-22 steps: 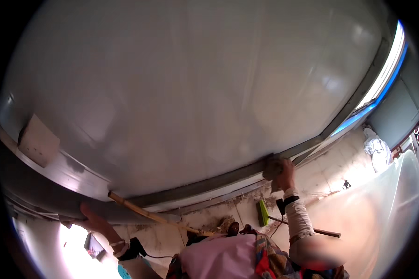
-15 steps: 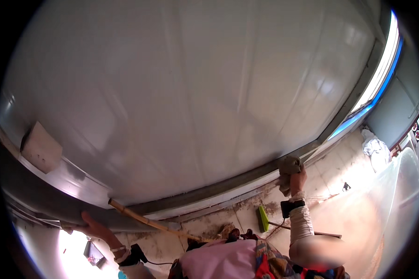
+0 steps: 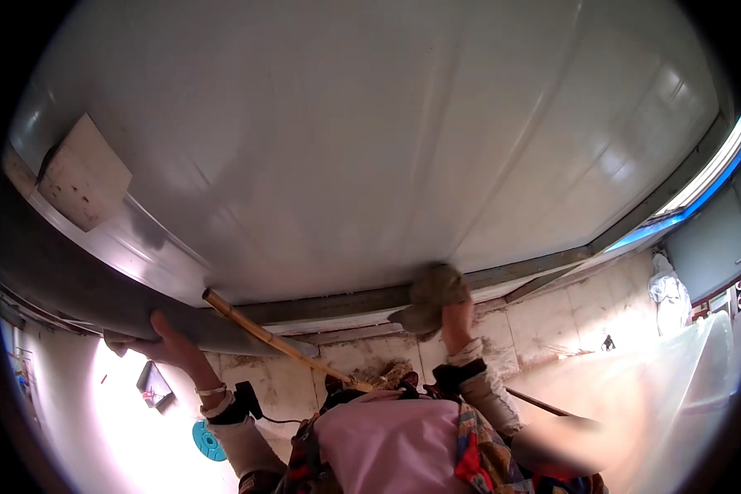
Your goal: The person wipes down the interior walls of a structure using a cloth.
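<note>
My right hand (image 3: 457, 325) is closed on a crumpled brownish-grey cloth (image 3: 436, 295). That cloth presses against the grey lower frame rail (image 3: 337, 306) of a large glossy pale panel (image 3: 329, 156). Over at the left, my left hand (image 3: 175, 346) clasps the edge of a dark grey, rounded post (image 3: 82, 280), its thumb on the near face and its other fingers partly hidden. Between my hands a bamboo stick (image 3: 259, 329) slants from the panel's lower edge toward my body.
A pale square piece (image 3: 89, 177) rests against the panel at left. Tiled floor (image 3: 552, 321) with dirt along the rail lies below. At right are a white bundle (image 3: 669, 296), clear plastic sheeting (image 3: 708, 362) and a thin brown handle (image 3: 543, 403). A teal disc (image 3: 209, 441) lies lower left.
My right hand has slid leftward along the frame rail with the cloth. The view has shifted, and the green broom head is now out of sight. My left hand keeps its hold on the post.
</note>
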Motion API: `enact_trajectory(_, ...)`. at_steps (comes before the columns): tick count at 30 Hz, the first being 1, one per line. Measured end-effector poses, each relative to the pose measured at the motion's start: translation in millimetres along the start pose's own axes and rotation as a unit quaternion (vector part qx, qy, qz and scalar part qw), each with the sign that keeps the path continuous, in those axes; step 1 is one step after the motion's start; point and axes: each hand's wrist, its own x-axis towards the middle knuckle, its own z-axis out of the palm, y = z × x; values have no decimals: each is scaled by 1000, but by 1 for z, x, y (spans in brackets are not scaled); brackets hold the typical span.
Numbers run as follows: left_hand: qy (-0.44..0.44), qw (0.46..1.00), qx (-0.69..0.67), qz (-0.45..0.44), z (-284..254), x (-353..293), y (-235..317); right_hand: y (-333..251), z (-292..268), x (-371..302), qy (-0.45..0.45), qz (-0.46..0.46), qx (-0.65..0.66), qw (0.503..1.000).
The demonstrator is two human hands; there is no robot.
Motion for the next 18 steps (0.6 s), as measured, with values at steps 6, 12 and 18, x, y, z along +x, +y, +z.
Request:
enact_trajectory(6, 12, 1000, 9, -11, 2, -5, -10, 35, 21, -16, -51, 48, -163, 984)
enact_trajectory(12, 21, 1000, -1, -11, -2, -1, -8, -15, 68, -34, -197, 242, 42, 949)
enact_trajectory(18, 23, 996, 68, -52, -2, 1, -10, -108, 142, -59, -271, 249, 26, 930)
